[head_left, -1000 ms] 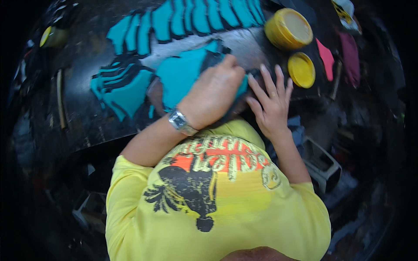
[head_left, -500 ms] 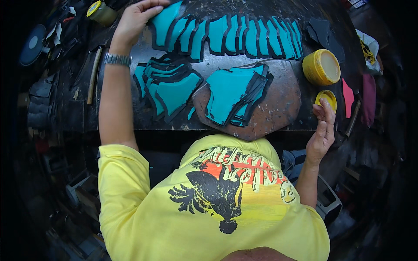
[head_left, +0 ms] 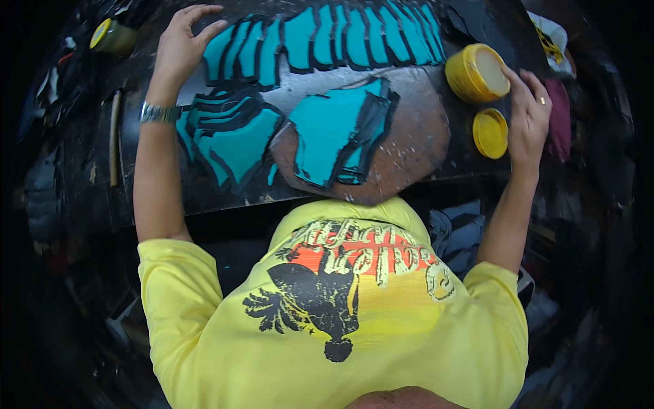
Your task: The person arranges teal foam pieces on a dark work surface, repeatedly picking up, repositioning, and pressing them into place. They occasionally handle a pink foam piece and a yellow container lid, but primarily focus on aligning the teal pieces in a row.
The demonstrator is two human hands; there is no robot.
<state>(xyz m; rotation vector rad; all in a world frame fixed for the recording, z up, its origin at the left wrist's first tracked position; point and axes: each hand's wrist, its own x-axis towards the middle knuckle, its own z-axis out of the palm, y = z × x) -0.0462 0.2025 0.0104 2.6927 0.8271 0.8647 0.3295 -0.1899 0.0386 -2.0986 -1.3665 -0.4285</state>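
Observation:
My left hand [head_left: 185, 49] hovers over the left end of an overlapping row of teal pieces with black edges [head_left: 300, 42]; its fingers are apart and nothing shows between them. On the right, my right hand [head_left: 529, 112] has its fingers stretched toward a yellow jar [head_left: 469, 76] of pale contents. Its fingertips meet the jar's rim or lie just beside it; I cannot tell which. The yellow lid [head_left: 490, 134] lies nearer me, below the jar. A fanned stack of teal pieces [head_left: 238, 144] and another teal stack [head_left: 327, 133] lie in front of the row.
Under the right stack is a brown many-sided board [head_left: 415, 146] at the table's near edge. A wooden-handled tool [head_left: 114, 140] lies at left, and a second jar with a yellow lid [head_left: 112, 37] stands far left. Maroon material [head_left: 558, 119] lies beyond my right hand.
My left hand has come off the leftmost teal piece. My right hand has left the lid and moved up to the jar's side. The whole view has shifted, moving the table contents left and up.

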